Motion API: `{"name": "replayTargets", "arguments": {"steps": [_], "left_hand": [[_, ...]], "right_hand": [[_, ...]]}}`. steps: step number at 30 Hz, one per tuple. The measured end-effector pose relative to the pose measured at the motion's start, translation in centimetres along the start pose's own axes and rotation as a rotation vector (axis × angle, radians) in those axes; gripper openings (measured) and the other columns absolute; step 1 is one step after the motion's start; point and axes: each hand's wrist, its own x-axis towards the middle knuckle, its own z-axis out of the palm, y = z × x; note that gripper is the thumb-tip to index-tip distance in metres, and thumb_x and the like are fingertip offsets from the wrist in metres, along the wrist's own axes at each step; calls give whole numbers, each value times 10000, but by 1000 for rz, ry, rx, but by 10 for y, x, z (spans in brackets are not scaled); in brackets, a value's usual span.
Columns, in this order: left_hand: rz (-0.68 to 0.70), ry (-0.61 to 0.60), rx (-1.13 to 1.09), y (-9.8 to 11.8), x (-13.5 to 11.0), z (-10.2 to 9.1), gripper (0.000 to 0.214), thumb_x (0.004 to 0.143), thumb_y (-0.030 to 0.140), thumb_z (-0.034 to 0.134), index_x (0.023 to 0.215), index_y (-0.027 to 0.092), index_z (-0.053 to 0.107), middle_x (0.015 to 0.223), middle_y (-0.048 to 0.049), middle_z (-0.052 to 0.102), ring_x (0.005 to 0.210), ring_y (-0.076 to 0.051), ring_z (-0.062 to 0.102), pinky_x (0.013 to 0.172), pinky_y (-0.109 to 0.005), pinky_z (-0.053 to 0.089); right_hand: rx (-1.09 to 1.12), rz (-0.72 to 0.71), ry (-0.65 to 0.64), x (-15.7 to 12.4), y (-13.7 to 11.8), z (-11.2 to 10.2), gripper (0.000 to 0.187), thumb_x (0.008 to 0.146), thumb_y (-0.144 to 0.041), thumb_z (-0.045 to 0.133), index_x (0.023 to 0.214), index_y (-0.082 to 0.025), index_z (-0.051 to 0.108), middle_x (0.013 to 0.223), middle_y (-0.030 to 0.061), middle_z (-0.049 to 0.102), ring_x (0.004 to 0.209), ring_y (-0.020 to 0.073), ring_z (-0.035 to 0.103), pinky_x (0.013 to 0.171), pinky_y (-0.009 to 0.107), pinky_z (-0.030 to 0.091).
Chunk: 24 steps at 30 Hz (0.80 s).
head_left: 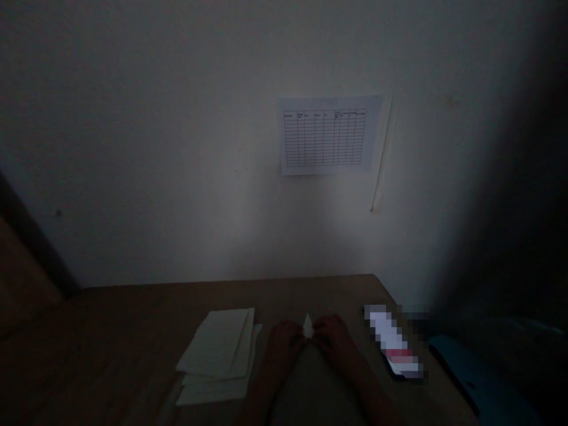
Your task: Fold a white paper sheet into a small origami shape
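Between my two hands, just above or on the brown table (146,331), is a small folded piece of white paper (307,326) with a pointed top. My left hand (284,338) pinches its left side, and my right hand (330,331) pinches its right side. The fingers of both hands are curled inward and nearly meet at the paper. Dim light hides the fingertips and the paper's lower folds. To the left of my left hand lies a loose stack of white paper sheets (217,343), its edges uneven.
A phone (393,340) with a lit, pixelated screen lies near the table's right edge. Beyond that edge is a blue object (483,378), perhaps a chair. A printed table sheet (326,136) hangs on the pale wall (177,148) behind the table.
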Motion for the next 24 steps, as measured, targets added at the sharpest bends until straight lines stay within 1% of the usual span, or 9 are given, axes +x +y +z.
{"name": "replayTargets", "arguments": {"steps": [3,6,9,11,14,16,19,24], "left_hand": [[-22,-7,-19,4,0,-4,113,834,270,627,888,219,712,1016,-51,723,1002,-231,633,941,-364,454],[-46,-32,-19,5,1,-6,114,812,237,627,887,215,711,1009,-47,722,989,-225,632,932,-348,455],[-25,-41,0,5,1,-6,117,807,220,625,882,209,714,992,-48,725,987,-226,630,930,-345,451],[-7,-31,20,4,1,-4,125,820,229,616,893,217,716,1018,-52,724,1012,-233,623,948,-361,444],[14,-17,45,4,1,-1,141,842,241,598,919,231,716,1057,-55,717,1040,-238,614,964,-380,441],[22,-11,55,4,1,1,149,850,239,589,930,233,713,1070,-59,710,1050,-236,611,964,-383,448],[2,-6,74,4,2,2,139,826,221,613,924,232,711,1101,-61,698,1077,-240,604,976,-389,453],[-33,9,93,2,3,5,172,799,185,644,952,213,715,1197,-76,670,1138,-239,589,1017,-384,441]], "right_hand": [[26,13,30,0,7,6,78,871,-242,628,906,-247,697,1082,35,688,1083,212,579,1022,395,352],[37,24,48,1,12,8,87,859,-207,618,892,-227,696,1068,50,682,1069,215,577,983,380,378],[18,53,48,2,11,7,112,858,-180,594,852,-223,697,1038,48,672,1090,221,558,983,373,375],[-11,82,53,2,9,7,106,850,-177,598,843,-220,694,1049,53,657,1098,226,547,981,368,377],[-74,125,58,1,9,8,68,827,-202,641,877,-210,687,1088,69,630,1089,234,539,978,364,380],[-119,142,57,0,9,9,90,824,-235,661,905,-205,685,1131,83,614,1108,247,528,995,373,372],[-175,157,54,-1,8,10,109,850,-279,644,924,-211,687,1188,92,596,1154,265,506,1027,391,354],[-237,185,54,1,4,9,143,878,-311,616,962,-221,689,1203,96,593,1170,282,499,1039,409,344]]}}
